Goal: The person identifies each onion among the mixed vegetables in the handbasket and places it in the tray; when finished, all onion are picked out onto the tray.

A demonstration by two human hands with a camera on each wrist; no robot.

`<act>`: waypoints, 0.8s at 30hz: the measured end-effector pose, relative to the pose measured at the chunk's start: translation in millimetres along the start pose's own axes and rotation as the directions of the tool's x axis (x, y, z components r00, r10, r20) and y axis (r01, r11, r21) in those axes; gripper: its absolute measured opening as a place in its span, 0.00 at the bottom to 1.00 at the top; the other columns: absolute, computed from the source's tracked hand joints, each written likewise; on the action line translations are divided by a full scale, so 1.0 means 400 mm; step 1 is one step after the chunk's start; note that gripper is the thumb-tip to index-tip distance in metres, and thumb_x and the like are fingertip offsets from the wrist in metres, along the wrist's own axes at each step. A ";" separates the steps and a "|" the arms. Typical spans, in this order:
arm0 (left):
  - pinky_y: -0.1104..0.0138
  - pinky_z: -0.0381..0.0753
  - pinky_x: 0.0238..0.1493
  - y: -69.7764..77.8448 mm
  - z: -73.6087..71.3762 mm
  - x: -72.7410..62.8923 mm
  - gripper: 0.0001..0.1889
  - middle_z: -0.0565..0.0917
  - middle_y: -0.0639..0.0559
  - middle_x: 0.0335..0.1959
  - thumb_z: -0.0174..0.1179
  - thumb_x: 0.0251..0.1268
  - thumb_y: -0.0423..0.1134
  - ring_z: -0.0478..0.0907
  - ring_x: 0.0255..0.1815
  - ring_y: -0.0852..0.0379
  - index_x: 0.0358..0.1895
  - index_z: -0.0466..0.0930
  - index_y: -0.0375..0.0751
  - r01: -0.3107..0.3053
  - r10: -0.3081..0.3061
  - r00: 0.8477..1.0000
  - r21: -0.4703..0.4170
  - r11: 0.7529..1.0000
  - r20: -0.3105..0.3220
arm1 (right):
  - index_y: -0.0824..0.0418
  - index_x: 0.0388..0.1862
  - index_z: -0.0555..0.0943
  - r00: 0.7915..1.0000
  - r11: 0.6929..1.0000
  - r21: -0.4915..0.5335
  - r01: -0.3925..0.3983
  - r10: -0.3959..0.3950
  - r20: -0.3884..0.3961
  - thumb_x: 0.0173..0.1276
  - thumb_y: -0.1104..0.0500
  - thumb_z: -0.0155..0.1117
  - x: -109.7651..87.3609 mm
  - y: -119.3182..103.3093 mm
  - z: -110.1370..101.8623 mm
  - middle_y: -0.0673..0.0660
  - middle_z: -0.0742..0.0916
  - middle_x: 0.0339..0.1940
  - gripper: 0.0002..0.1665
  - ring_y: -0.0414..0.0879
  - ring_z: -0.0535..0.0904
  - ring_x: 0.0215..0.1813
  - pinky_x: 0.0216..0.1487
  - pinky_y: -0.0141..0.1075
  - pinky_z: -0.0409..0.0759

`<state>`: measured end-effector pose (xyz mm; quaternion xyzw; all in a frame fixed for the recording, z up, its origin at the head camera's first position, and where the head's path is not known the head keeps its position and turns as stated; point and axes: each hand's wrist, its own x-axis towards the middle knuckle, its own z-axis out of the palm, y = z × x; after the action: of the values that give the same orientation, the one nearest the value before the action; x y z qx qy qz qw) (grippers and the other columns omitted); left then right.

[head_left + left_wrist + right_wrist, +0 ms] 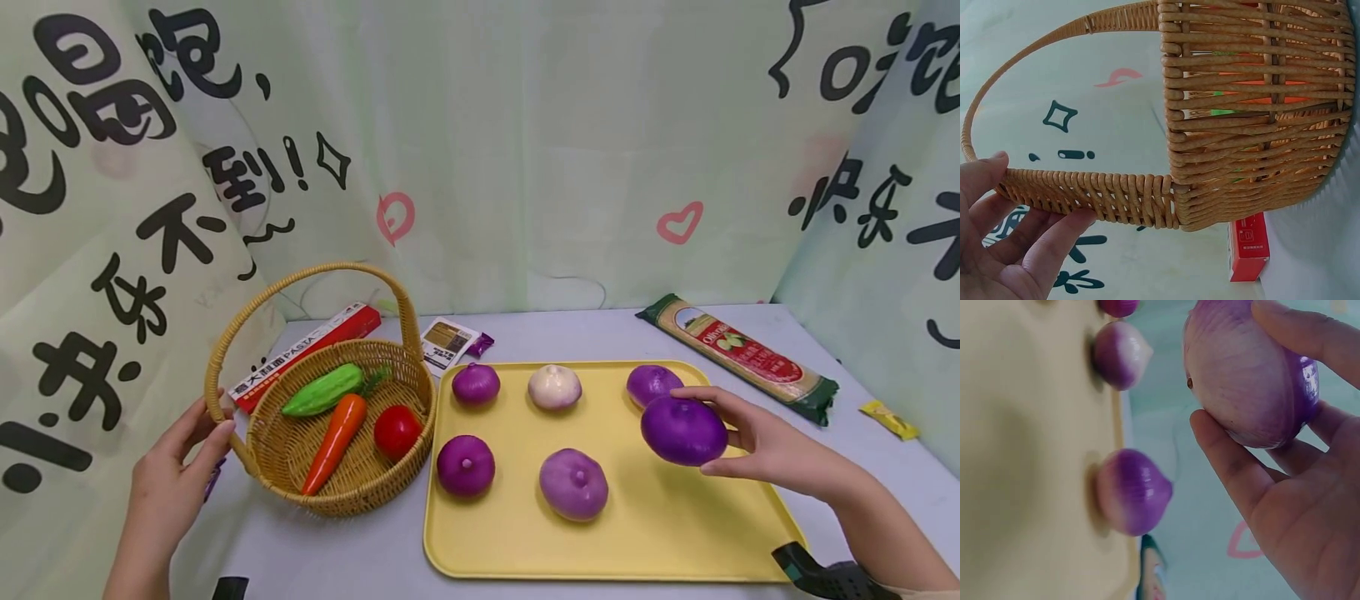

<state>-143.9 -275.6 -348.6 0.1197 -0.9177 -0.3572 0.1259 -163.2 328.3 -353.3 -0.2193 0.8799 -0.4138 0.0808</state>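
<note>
My left hand (176, 471) grips the handle (1085, 190) of a wicker basket (352, 497) near its lower left end; thumb and fingers lie on either side of it in the left wrist view. A green ridged vegetable (324, 391), a carrot (334, 443) and a tomato (397, 432) lie inside. Over the right part of a yellow tray (675, 542), my right hand (780, 450) holds a purple onion (682, 431) between thumb and fingers. It partly covers another onion (651, 383) on the tray. Several more onions rest there, among them a whitish one (555, 387) and a pale purple one (573, 484).
A red and white pasta box (341, 329) lies behind the basket, with a printed packet (447, 343) between it and the tray. At the back right are a long green-ended pasta bag (738, 354) and a small yellow packet (889, 420). Printed curtains (585, 167) enclose the table.
</note>
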 end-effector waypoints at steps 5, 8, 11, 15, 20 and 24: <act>0.56 0.78 0.47 -0.001 0.000 -0.001 0.34 0.73 0.35 0.62 0.45 0.69 0.59 0.73 0.59 0.39 0.74 0.54 0.48 0.005 -0.005 1.000 0.000 1.000 0.006 | 0.56 0.69 0.60 0.998 0.994 0.098 -0.055 0.050 0.047 0.59 0.61 0.67 -0.018 0.050 0.023 0.34 0.71 0.58 0.41 0.20 0.67 0.56 0.46 0.27 0.81; 0.55 0.77 0.48 0.001 -0.001 -0.002 0.34 0.73 0.35 0.62 0.45 0.69 0.59 0.73 0.60 0.39 0.74 0.54 0.48 0.003 -0.003 1.000 0.003 1.000 0.004 | 0.57 0.70 0.59 0.993 0.988 0.120 -0.093 0.083 0.085 0.60 0.60 0.66 -0.028 0.078 0.036 0.31 0.70 0.57 0.41 0.17 0.65 0.56 0.48 0.24 0.79; 0.55 0.77 0.49 0.001 -0.001 -0.001 0.34 0.74 0.35 0.62 0.45 0.69 0.59 0.72 0.60 0.39 0.74 0.54 0.48 0.001 -0.001 1.000 0.006 1.000 0.004 | 0.58 0.71 0.57 0.987 0.983 0.139 -0.118 0.101 0.128 0.61 0.59 0.65 -0.037 0.102 0.045 0.30 0.69 0.58 0.42 0.15 0.63 0.56 0.49 0.21 0.77; 0.54 0.77 0.49 -0.002 -0.001 -0.001 0.35 0.73 0.35 0.63 0.45 0.69 0.59 0.72 0.60 0.38 0.74 0.54 0.48 0.014 -0.014 1.000 -0.008 1.000 0.013 | 0.58 0.72 0.55 0.977 0.971 0.190 -0.145 0.110 0.181 0.62 0.60 0.64 -0.043 0.126 0.051 0.31 0.68 0.58 0.43 0.16 0.64 0.55 0.49 0.22 0.78; 0.55 0.77 0.48 -0.002 0.000 0.000 0.35 0.72 0.34 0.63 0.45 0.69 0.59 0.72 0.60 0.38 0.74 0.53 0.49 0.020 -0.020 1.000 -0.017 1.000 0.010 | 0.58 0.73 0.53 0.964 0.954 0.248 -0.170 0.109 0.242 0.62 0.62 0.63 -0.042 0.145 0.055 0.30 0.67 0.59 0.44 0.18 0.66 0.56 0.51 0.23 0.78; 0.60 0.81 0.45 -0.002 0.002 0.001 0.34 0.73 0.35 0.62 0.46 0.69 0.59 0.74 0.58 0.39 0.73 0.55 0.48 0.008 -0.008 1.000 -0.019 1.000 -0.003 | 0.58 0.74 0.52 0.955 0.950 0.249 -0.187 0.116 0.272 0.61 0.62 0.64 -0.045 0.151 0.057 0.28 0.66 0.59 0.46 0.18 0.66 0.56 0.51 0.21 0.75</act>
<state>-144.3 -275.6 -349.6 0.1226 -0.9137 -0.3661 0.1269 -158.9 354.5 -414.9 -0.1886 0.8115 -0.4914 0.2539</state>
